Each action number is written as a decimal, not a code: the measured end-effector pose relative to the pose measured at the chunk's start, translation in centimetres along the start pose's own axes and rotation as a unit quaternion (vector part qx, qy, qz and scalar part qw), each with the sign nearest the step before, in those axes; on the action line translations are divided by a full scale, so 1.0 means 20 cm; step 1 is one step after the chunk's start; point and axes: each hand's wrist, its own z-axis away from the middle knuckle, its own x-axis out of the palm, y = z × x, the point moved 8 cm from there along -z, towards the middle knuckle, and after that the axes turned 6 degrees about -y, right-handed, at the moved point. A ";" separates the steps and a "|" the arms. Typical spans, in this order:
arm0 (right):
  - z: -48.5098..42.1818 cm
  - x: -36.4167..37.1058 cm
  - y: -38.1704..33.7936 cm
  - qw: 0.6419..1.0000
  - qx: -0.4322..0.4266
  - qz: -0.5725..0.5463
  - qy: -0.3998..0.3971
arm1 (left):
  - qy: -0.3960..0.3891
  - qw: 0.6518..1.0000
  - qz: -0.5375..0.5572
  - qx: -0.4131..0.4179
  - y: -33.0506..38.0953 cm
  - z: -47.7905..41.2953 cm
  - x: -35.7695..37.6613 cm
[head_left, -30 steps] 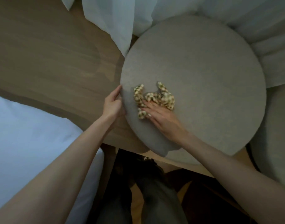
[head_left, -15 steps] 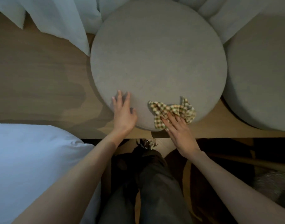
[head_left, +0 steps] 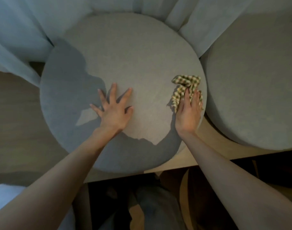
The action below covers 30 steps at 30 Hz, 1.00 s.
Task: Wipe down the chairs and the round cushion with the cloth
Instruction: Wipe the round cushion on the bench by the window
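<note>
We see the left hand (head_left: 114, 112) lying flat on the round cushion (head_left: 133, 55), a little left of its middle, palm down and fingers spread wide and straight, grasping nothing; the right hand (head_left: 188, 113) lies flat as well, at the cushion's right edge, its fingers held together and stretched out over the cloth (head_left: 185, 82), pressing it onto the fabric rather than curling round it; the cloth is a small checked piece in green, yellow and white, bunched into folds, partly under those fingers, with the rest sticking out beyond the fingertips and to their left, all of it on top of the cushion near the right rim; both bare forearms reach in from the bottom; a dark shadow covers the left and near parts of the grey cushion; the cushion lies on a wooden ledge (head_left: 14, 113), its near edge reaching the ledge's front; a second grey cushion (head_left: 254, 80) sits just beside it on the right, and we cannot tell whether the two touch; pale curtains (head_left: 17, 30) hang behind both cushions; white bedding (head_left: 2, 190) shows at the lower left, and dark trousers (head_left: 155, 209) below the ledge
</note>
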 end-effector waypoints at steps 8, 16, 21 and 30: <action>-0.57 -0.03 -0.13 1.000 -0.016 0.007 -0.008 | 0.046 0.997 -0.054 0.013 0.09 -0.28 -0.24; -0.84 -0.01 -0.39 0.997 -0.074 -0.009 -0.020 | 0.038 0.994 -0.097 0.035 0.04 -0.29 -0.23; -0.98 0.04 -0.66 0.991 -0.120 -0.026 -0.049 | 0.019 0.991 -0.108 0.081 0.02 -0.29 -0.29; -0.98 0.22 -1.25 0.965 -0.242 0.014 -0.105 | 0.156 0.987 0.032 -0.038 -0.55 -0.17 -0.63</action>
